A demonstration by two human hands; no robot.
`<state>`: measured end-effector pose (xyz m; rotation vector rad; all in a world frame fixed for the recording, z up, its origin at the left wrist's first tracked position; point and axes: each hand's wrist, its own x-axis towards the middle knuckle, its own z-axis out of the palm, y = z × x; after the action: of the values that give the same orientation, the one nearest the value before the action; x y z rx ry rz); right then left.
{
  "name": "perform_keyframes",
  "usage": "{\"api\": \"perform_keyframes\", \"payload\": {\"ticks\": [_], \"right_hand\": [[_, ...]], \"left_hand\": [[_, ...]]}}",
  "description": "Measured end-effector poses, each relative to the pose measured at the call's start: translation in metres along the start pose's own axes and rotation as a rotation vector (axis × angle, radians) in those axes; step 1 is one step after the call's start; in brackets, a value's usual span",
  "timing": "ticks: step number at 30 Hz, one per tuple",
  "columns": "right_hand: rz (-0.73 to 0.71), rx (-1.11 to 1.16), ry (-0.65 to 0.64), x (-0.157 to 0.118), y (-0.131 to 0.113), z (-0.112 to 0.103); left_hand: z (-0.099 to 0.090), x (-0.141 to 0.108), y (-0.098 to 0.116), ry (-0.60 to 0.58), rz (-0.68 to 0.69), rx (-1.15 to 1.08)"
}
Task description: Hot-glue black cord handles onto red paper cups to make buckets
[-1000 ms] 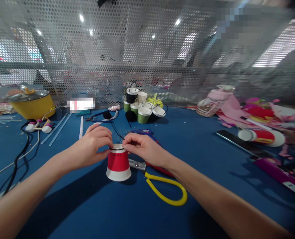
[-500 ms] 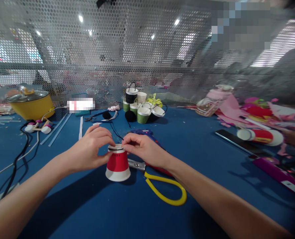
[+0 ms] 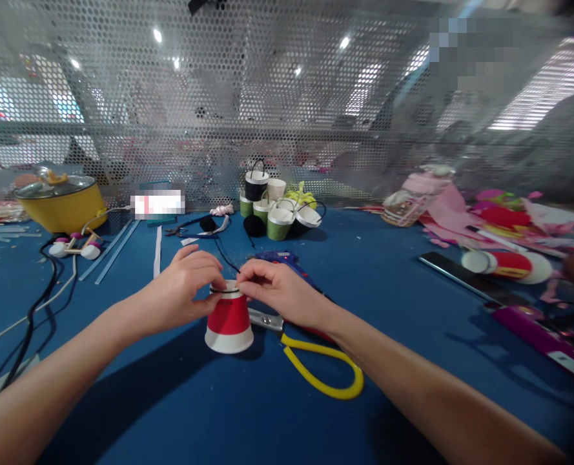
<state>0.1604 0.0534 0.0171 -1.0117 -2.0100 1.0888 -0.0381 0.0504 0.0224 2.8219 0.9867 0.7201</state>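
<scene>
Red-and-white cup (image 3: 228,318) stands narrow end up on blue table (image 3: 190,413), between the hands. Left hand (image 3: 184,284) — thumb and fingers gripping its top edge. Right hand (image 3: 277,287) pinches black cord (image 3: 226,291) at same edge; yellow-handled scissors (image 3: 266,320) lie just beside — right of cup.

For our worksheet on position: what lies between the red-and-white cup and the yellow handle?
The scissors' metal part lies between cup and handle in the head view.
</scene>
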Motion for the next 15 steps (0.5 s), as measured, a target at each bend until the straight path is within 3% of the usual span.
{"api": "perform_keyframes", "payload": {"ticks": [9,15], "right_hand": [[-0.004,-0.003,0.000,-0.0015,0.0008,0.0007],[-0.022,-0.034,0.014,-0.0020,0.0013,0.0001]], "left_hand": [[-0.0046,-0.0002,0.0044,-0.017,-0.043,-0.056],[0.0034,0.0019,0.0083,-0.101,-0.269,-0.120]]}}
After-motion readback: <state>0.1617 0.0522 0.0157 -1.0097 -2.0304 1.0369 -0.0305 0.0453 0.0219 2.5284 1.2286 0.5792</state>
